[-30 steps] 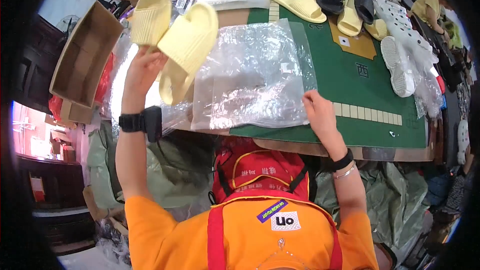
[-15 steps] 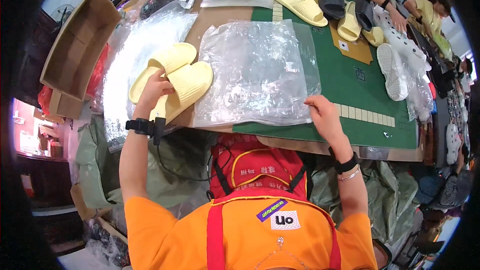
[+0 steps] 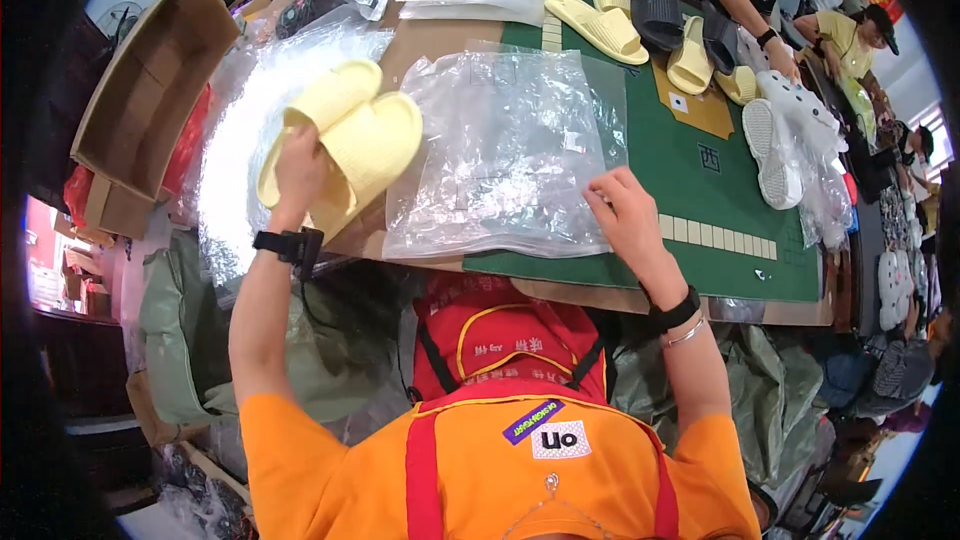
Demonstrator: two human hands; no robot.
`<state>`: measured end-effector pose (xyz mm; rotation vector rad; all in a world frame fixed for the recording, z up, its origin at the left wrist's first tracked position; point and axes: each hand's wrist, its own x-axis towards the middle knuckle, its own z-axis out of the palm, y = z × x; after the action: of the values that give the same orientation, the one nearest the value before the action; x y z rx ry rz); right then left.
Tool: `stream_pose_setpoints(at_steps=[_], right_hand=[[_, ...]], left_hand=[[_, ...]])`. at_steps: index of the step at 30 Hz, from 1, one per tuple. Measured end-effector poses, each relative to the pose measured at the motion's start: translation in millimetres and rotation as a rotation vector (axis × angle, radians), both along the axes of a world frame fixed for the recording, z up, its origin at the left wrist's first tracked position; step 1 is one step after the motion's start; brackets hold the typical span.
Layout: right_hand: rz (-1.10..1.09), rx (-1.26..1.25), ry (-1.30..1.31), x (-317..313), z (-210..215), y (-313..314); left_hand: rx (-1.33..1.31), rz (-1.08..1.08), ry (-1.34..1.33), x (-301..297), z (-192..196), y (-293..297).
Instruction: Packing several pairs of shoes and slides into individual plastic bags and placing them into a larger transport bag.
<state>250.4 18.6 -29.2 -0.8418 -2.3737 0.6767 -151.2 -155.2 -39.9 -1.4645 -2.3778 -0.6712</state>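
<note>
We see a stack of clear plastic bags (image 3: 510, 155) lying flat on the green mat (image 3: 700, 200), its near edge overhanging toward us; a small pale label sits on its upper right part. To the far left stands an open brown cardboard box (image 3: 150, 90), and beside it a crinkled sheet of clear plastic (image 3: 240, 140) spreads over the table edge. A tan square patch (image 3: 700, 105) with a small white label lies on the mat farther back, near loose yellow and dark slippers (image 3: 640, 25).

Our left hand (image 3: 298, 168) is clenched around a pair of pale yellow slippers (image 3: 350, 140), held stacked just left of the bags. Our right hand (image 3: 622, 215) rests on the near right corner of the bags, seemingly pinching the top layer, though the fingertips are hard to make out.
</note>
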Motion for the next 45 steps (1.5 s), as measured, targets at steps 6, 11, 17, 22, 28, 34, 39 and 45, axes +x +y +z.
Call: stream_pose_setpoints(at_steps=[6,11,17,22,28,34,39,45], right_hand=[[-0.207,0.056,0.159,-19,19,10],[-0.323,0.417,-0.001,-16,-3,14],[-0.199,0.610,0.045,-35,-4,2],[-0.140,0.623,0.009,-32,6,9],[0.112,0.596,0.127,-23,19,17],[0.168,0.620,0.104,-26,29,11],[0.194,0.571,0.066,-17,46,11],[0.207,0.366,0.126,-20,47,6]], left_hand=[[0.254,-0.312,-0.597,18,65,-13],[-0.195,-0.446,-0.995,101,102,-34],[-0.383,-0.812,-1.145,160,94,-43],[-0.430,-0.946,-1.048,167,77,-16],[-0.193,-0.760,-0.814,173,79,-10],[-0.101,-0.734,-0.585,171,63,-30],[-0.093,-1.022,-0.425,179,58,-15],[-0.026,-0.775,-0.530,177,50,-13]])
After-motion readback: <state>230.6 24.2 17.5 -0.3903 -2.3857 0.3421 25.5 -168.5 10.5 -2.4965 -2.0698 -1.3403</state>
